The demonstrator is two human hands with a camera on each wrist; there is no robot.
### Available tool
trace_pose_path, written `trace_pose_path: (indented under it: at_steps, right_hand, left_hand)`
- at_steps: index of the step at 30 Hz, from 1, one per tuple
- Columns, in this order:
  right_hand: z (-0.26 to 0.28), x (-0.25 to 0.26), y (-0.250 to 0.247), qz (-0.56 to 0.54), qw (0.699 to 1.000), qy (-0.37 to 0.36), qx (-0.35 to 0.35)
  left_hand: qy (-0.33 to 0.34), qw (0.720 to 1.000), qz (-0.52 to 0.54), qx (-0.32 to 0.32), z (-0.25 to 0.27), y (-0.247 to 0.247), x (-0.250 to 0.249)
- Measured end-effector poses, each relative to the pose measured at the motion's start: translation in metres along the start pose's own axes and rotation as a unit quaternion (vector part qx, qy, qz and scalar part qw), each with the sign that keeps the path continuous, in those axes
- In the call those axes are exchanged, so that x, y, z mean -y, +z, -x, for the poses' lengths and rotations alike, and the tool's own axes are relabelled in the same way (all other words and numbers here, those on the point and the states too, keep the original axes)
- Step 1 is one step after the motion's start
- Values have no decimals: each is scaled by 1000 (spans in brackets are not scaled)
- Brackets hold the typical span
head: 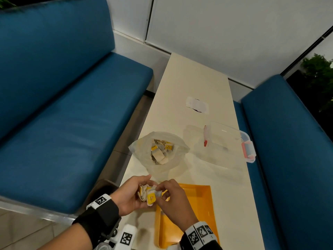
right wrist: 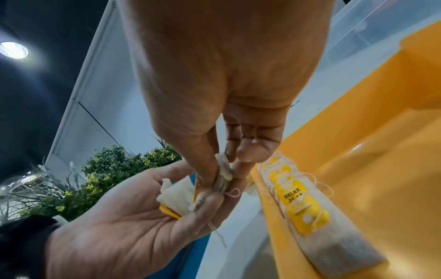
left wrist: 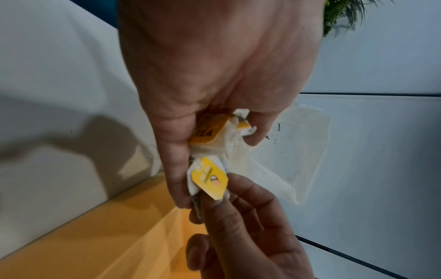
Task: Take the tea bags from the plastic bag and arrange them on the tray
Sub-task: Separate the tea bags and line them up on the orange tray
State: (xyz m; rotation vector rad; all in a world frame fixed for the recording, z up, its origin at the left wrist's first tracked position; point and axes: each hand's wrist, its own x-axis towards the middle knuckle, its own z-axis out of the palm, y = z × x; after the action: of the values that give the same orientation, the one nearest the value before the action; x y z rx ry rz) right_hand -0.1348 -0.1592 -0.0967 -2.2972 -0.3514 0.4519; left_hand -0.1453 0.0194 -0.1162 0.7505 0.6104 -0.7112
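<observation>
- The left hand (head: pixel 131 193) is cupped palm-up just off the near-left corner of the tray, its fingers curled round a small bunch of tea bags (head: pixel 148 193).
- The right hand (head: pixel 171 197) meets it from the tray side; thumb and fingertips (right wrist: pixel 210 169) pinch the paper of one bag at the edge of the bunch, the other fingers loosely curled.
- The bags look very light, soft and crushable: thin paper pouches with stiff yellow tags (left wrist: pixel 210 178) on fine strings. The strings appear tangled, so a hard pull could tear paper or drag several out together.
- Best hold, I judge, is the top fold of the pouch or the tag itself, while the left hand keeps the rest back.
- In the right wrist view a row of tea bags (right wrist: pixel 307 211) already lies along one inner wall of the orange tray (head: pixel 203 201).
- Beyond the hands, the plastic bag (head: pixel 159 152) sits open on the bench (head: pixel 194 83) with many bags inside; a clear lidded box (head: pixel 227 141) stands to its right.
</observation>
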Motion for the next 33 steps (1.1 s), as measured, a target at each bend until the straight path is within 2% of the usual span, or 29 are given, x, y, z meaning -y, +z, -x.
trace_pose_path:
  at_steps: [8, 14, 20, 25, 33]
  right_hand:
    - [4, -5, -2, -19, 999, 21, -32]
    - [9, -5, -5, -71, 997, 30, -15]
    - [7, -12, -4, -91, 994, 67, -14]
    - [6, -17, -6, -158, 982, 103, -12]
    - [5, -18, -15, -204, 976, 74, 4]
  left_hand:
    - [36, 998, -37, -19, 1, 0, 2]
    - [57, 998, -15, -15, 0, 1, 4]
    - [77, 997, 14, 22, 0, 3, 6]
    - [122, 991, -56, -16, -6, 2, 10]
    - [209, 964, -157, -50, -4, 11, 6]
